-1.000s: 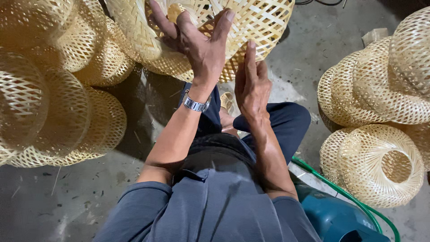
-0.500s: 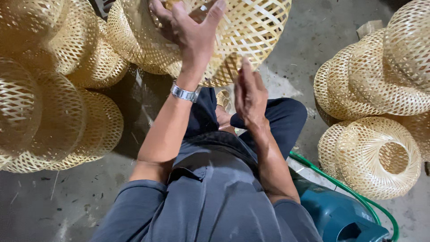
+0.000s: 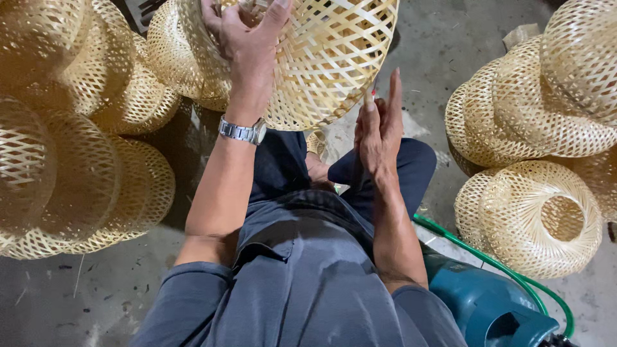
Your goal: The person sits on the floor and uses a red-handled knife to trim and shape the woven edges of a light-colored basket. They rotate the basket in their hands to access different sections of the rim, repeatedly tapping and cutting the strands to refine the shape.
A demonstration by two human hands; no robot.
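Overhead, left hand [image 3: 247, 38] grips woven bamboo basket [image 3: 328, 58], seemingly empty.

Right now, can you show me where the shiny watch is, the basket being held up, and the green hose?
wristwatch [image 3: 243, 132], head view, on its metal band at the left wrist.
woven bamboo basket [image 3: 328, 58], head view, on its open-weave side wall.
green hose [image 3: 479, 256], head view, midway along its curve beside the teal tank.

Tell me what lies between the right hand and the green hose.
In the head view, the right hand and green hose are separated by the person's dark trouser leg and bare concrete floor.
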